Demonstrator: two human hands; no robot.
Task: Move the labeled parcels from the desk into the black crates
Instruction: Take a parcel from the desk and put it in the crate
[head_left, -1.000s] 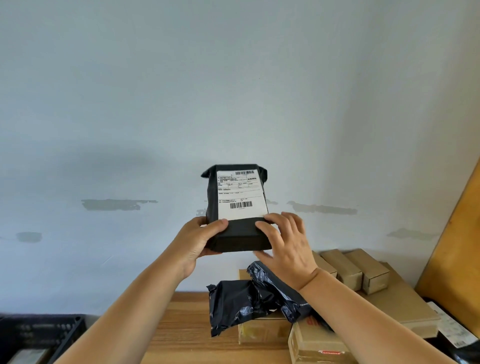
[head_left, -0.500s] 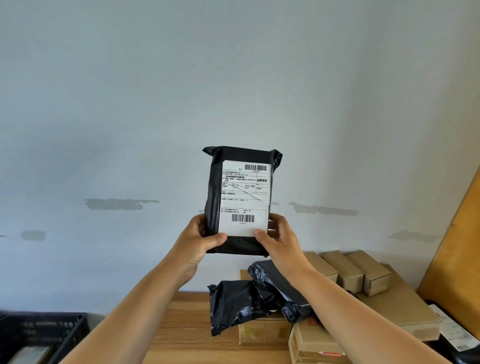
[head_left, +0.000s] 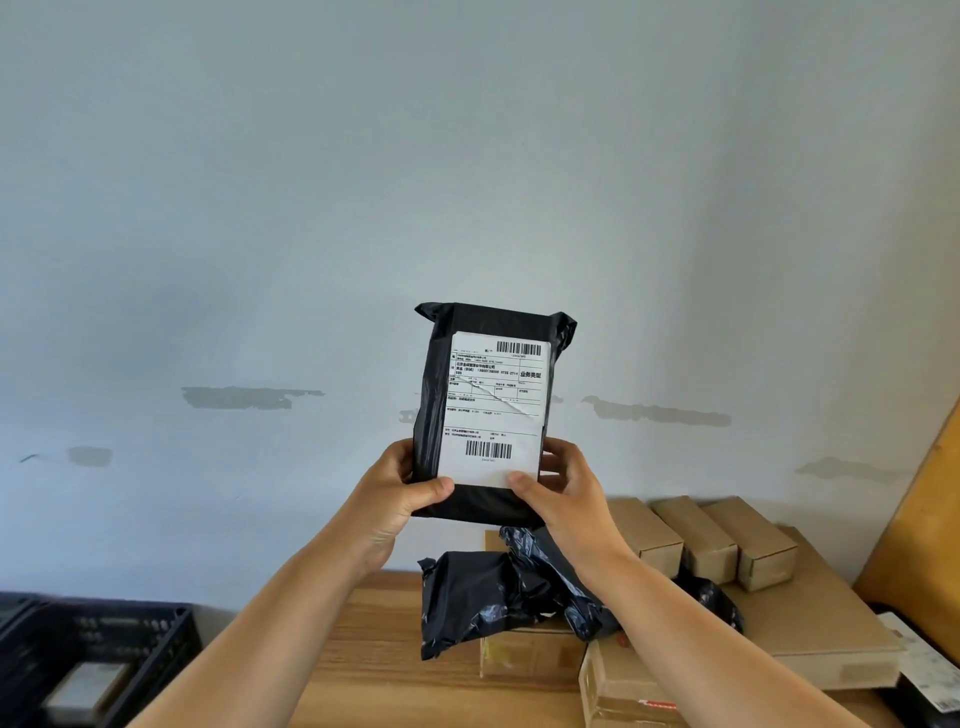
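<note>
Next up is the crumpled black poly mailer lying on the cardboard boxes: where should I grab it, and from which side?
Take the crumpled black poly mailer at its free left end, coming from the left over the wooden desk. That end overhangs the cardboard boxes; its right end is tucked under the right forearm.

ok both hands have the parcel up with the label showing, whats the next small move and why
Probably swing the parcel left and down toward the black crate. Both the left hand and right hand grip its lower end, it is clear of the desk, its label faces the camera, and the crate sits low at the left.
</note>
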